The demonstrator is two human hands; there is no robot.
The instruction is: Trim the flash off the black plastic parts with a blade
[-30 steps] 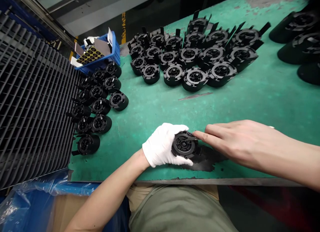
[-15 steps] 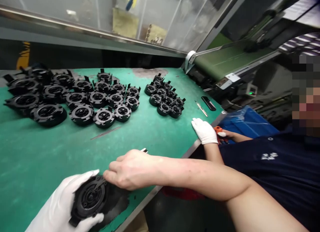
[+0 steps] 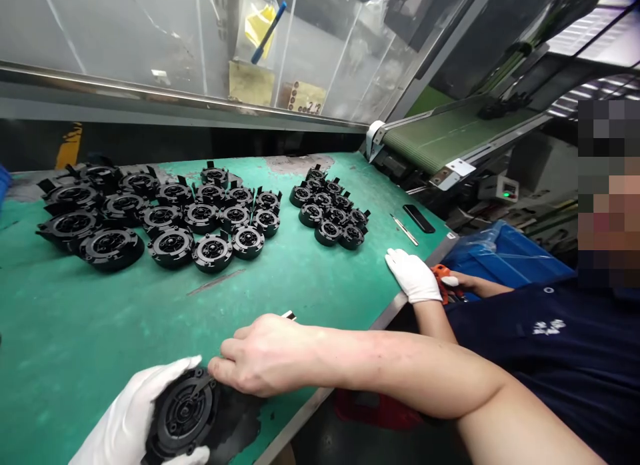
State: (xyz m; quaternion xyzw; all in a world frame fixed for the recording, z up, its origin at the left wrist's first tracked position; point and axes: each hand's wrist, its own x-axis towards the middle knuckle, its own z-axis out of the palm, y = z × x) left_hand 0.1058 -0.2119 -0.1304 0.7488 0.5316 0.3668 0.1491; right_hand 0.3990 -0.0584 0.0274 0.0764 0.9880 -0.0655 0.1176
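My left hand (image 3: pixel 133 417), in a white glove, is wrapped around a round black plastic part (image 3: pixel 183 411) at the near edge of the green table (image 3: pixel 90 331). My bare right hand (image 3: pixel 263 355) is closed in a grip on a small metal tool (image 3: pixel 289 315) whose end sticks out behind the fingers. Its fingertips press against the part's upper right rim. A dark patch of black shavings (image 3: pixel 237 418) lies under and beside the part.
Groups of the same black parts lie on the table: a large cluster (image 3: pixel 165 218) at left and a smaller one (image 3: pixel 330 208) further right. A co-worker's gloved hand (image 3: pixel 413 275) rests on the table's right edge beside a blue bin (image 3: pixel 500 255). A conveyor belt (image 3: pixel 440 135) runs behind.
The view swung right, from the left table end to the right end, bringing a co-worker and conveyor into sight. My hands stay on the black part, lower left in view.
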